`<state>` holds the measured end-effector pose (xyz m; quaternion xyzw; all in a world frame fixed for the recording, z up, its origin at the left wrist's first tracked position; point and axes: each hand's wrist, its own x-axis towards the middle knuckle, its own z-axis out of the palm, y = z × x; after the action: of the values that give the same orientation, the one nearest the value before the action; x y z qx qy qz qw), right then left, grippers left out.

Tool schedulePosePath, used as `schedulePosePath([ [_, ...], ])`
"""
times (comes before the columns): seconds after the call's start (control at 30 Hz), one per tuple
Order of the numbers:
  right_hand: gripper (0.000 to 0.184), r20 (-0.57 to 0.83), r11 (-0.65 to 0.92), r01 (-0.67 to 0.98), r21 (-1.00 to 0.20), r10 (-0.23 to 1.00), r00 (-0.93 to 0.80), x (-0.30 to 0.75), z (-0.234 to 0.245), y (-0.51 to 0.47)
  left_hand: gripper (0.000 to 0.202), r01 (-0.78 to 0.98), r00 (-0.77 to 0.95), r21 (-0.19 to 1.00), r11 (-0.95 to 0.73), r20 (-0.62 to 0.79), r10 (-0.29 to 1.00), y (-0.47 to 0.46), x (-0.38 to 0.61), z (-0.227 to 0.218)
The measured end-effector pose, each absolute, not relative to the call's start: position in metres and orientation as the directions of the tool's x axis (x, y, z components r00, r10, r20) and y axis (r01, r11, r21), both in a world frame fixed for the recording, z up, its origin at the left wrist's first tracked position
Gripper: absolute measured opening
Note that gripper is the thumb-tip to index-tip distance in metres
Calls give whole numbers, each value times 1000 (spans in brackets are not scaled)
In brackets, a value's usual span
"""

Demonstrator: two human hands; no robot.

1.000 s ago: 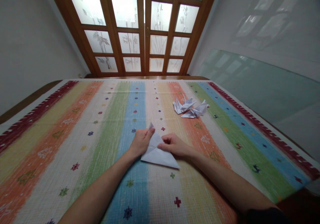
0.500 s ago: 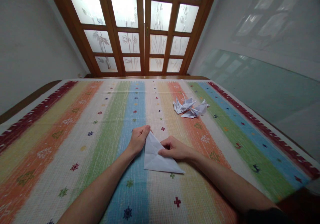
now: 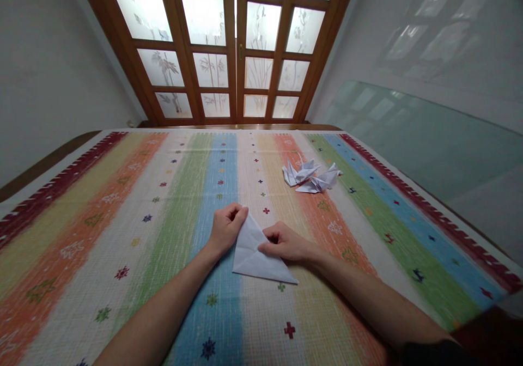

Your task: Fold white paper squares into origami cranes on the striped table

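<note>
A white sheet of paper folded into a triangle [image 3: 259, 261] lies between my hands, low over the striped tablecloth. My left hand [image 3: 227, 225] pinches its top corner between thumb and curled fingers. On the slanting right edge, my right hand [image 3: 286, 241] grips the paper with the thumb flat on its face and the fingers bent behind. Faint creases run across the paper's front. The fingers under the paper are hidden. Farther off to the right, several folded white paper cranes [image 3: 312, 175] sit close together on the cloth.
The tablecloth [image 3: 163, 257] has coloured stripes and small printed figures, and covers a wooden-edged table. A wooden door with frosted panes [image 3: 237, 55] stands beyond the far edge. A glass panel [image 3: 408, 132] leans against the wall at right.
The folded paper has tilted slightly, its lower edge shifting a little left. My left hand has shifted slightly at the top corner; my right hand stays in nearly the same place.
</note>
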<state>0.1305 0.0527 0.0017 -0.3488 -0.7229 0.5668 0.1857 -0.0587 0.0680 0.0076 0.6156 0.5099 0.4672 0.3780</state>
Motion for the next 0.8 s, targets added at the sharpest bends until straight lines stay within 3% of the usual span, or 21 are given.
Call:
schedulePosePath([
  [0.33, 28, -152, 88, 314, -945, 733, -664, 130, 7, 52, 38, 200, -39, 954, -223, 235, 971, 69, -60, 3],
  [0.43, 28, -122, 103, 295, -950, 746, -655, 130, 4, 52, 37, 91, -39, 982, -167, 171, 985, 70, -60, 3],
  [0.53, 29, -44, 109, 247, -963, 838, -543, 131, -1, 56, 42, -19, 10, 991, -135, 135, 991, 72, -61, 2],
  [0.7, 32, 93, 112, 120, -986, 984, -154, 131, -5, 66, 40, 225, 150, 958, -177, 145, 978, 71, -61, -2],
  [0.8, 34, 100, 111, 111, -988, 990, -101, 132, -7, 68, 49, 322, 156, 931, -172, 127, 980, 70, -60, -3],
])
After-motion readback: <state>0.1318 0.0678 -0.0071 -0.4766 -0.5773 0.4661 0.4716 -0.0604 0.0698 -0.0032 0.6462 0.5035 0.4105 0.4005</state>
